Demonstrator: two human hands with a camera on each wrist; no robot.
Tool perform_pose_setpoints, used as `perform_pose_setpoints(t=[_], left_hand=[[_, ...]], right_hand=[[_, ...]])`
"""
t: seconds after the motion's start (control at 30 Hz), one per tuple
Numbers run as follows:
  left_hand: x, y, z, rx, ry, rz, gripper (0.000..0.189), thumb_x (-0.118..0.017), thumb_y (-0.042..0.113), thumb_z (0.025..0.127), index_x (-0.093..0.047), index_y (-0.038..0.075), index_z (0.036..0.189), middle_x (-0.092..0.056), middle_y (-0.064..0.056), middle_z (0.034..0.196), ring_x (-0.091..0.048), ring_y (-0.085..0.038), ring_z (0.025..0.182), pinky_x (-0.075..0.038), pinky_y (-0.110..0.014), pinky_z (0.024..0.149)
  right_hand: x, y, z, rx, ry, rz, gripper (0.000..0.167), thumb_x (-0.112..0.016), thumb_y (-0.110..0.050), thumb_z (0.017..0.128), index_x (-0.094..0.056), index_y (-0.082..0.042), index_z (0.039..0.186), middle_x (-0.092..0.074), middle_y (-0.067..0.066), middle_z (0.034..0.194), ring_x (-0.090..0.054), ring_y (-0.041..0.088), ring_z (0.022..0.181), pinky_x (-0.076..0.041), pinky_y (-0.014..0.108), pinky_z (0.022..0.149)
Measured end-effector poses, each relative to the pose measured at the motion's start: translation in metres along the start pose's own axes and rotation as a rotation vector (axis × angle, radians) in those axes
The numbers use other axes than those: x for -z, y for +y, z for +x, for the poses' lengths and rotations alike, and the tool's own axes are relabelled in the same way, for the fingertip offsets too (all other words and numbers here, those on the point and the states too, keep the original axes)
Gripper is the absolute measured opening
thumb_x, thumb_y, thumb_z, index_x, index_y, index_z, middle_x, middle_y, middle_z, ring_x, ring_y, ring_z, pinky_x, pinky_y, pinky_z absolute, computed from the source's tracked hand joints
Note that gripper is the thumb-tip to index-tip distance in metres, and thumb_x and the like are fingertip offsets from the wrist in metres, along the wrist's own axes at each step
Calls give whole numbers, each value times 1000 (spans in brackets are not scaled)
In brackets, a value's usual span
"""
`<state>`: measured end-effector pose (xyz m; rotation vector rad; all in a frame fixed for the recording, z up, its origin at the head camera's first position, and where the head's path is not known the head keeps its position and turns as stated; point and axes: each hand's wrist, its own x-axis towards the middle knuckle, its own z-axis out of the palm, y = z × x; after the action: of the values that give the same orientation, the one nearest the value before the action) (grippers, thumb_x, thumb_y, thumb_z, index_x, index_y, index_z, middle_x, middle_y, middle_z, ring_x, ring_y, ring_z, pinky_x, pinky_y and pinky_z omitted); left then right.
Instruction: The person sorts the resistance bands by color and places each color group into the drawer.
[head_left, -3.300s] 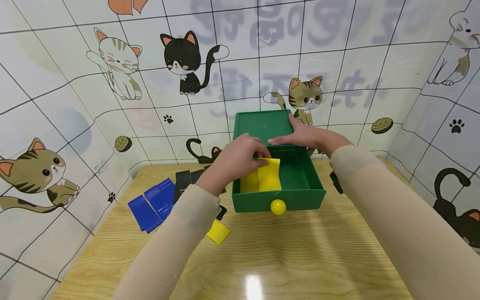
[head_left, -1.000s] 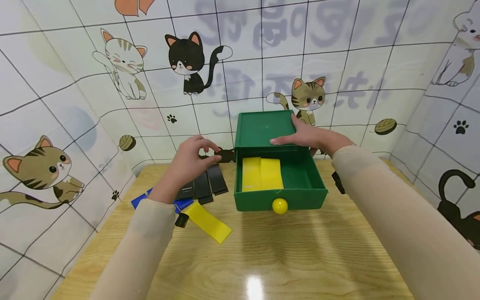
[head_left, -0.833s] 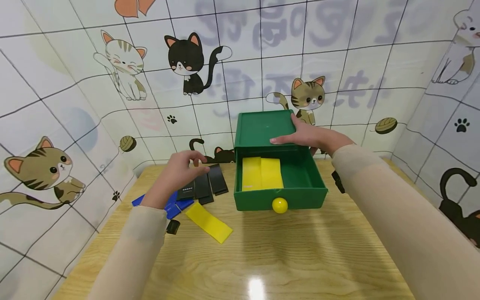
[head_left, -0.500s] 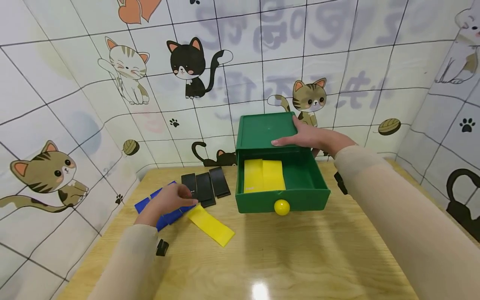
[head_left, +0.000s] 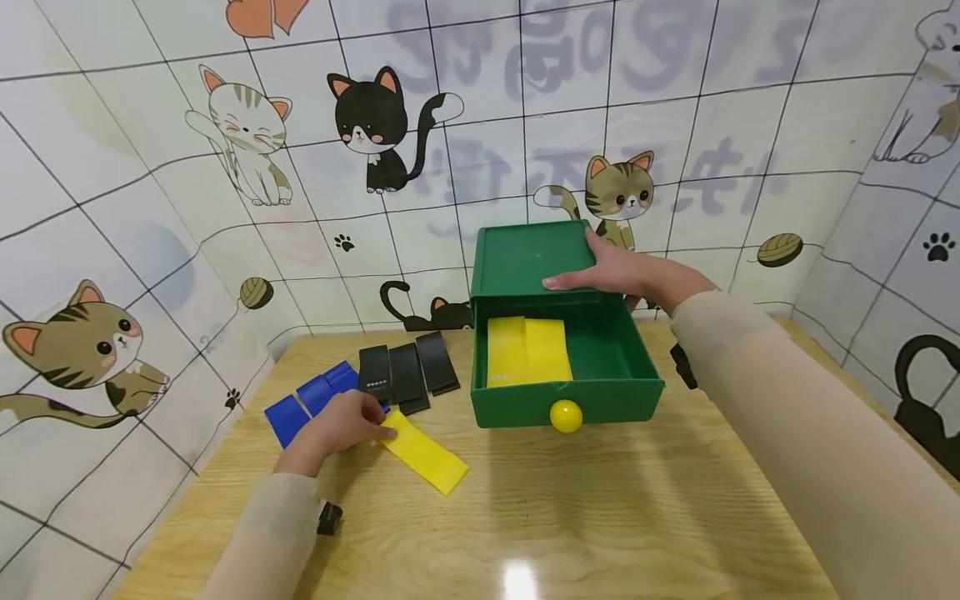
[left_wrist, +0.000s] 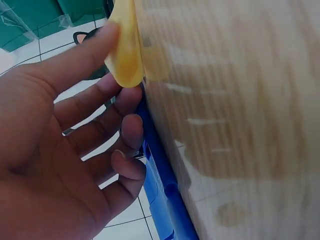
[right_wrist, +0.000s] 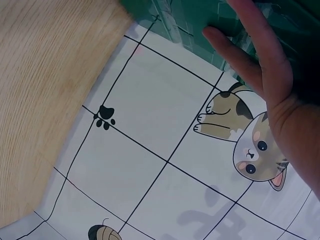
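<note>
In the head view a yellow resistance band point(head_left: 431, 460) lies flattened on the table, left of the green drawer box point(head_left: 536, 258). My left hand point(head_left: 341, 425) pinches its near-left end; the left wrist view shows the thumb pressed on the band's rounded fold point(left_wrist: 128, 67) with a fingertip behind it. My right hand point(head_left: 618, 267) rests on the box's right top edge, fingers straight and spread, the thumb reaching across the top; some fingers are hidden behind the side. The drawer point(head_left: 566, 404), with its yellow knob point(head_left: 566, 416), is pulled out. Two yellow bands point(head_left: 528, 354) lie inside its left half.
Blue bands point(head_left: 315, 396) lie to the left, partly under my left hand. Several black bands point(head_left: 408, 373) lie between them and the box. A wall cloth with cat drawings point(head_left: 371, 125) rises behind the wooden table point(head_left: 570, 517).
My left hand has left the drawer, where it laid a yellow band, and moved left and down to the yellow band on the table, taking its end. The right hand stays on the box.
</note>
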<state>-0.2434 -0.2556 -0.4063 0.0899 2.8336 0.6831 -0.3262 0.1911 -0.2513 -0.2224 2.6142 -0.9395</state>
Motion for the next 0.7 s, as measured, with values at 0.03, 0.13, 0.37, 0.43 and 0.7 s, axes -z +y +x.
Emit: perform_pose_setpoints(t=[0.03, 0.13, 0.37, 0.43, 0.7], left_hand=[[1, 0, -2, -5, 1, -10, 29, -88, 31, 89, -77, 10, 105, -71, -5, 99, -58, -21, 85, -48, -30, 71], [6, 1, -7, -67, 9, -20, 20, -83, 24, 94, -77, 9, 106, -72, -6, 100, -58, -21, 85, -49, -31, 71], [22, 1, -17, -199, 55, 6, 24, -67, 18, 105, -77, 2, 120, -77, -10, 111, -67, -19, 93, -60, -38, 83], [24, 3, -18, -205, 64, -4, 26, -66, 18, 106, -76, 1, 122, -77, -12, 112, -68, -20, 95, -62, -40, 85], [18, 0, -17, -171, 79, -1, 26, -65, 21, 106, -75, 1, 121, -76, -12, 111, -66, -20, 92, -60, -38, 83]], right_hand=[[0, 0, 0, 0, 1, -2, 139, -69, -82, 83, 35, -33, 161, 17, 19, 178, -22, 53, 159, -50, 74, 104], [0, -2, -1, 0, 9, -1, 139, -69, -83, 83, 35, -34, 162, 18, 18, 178, -22, 53, 159, -49, 74, 104], [1, -2, 0, -13, 2, -24, 139, -68, -84, 83, 36, -34, 161, 16, 19, 179, -24, 52, 159, -50, 72, 105], [2, -2, -1, -12, 11, -33, 139, -67, -84, 83, 36, -34, 161, 15, 20, 179, -25, 52, 158, -50, 71, 105], [0, -1, -1, -10, -1, -15, 138, -68, -84, 83, 35, -35, 161, 17, 18, 179, -23, 52, 159, -50, 72, 106]])
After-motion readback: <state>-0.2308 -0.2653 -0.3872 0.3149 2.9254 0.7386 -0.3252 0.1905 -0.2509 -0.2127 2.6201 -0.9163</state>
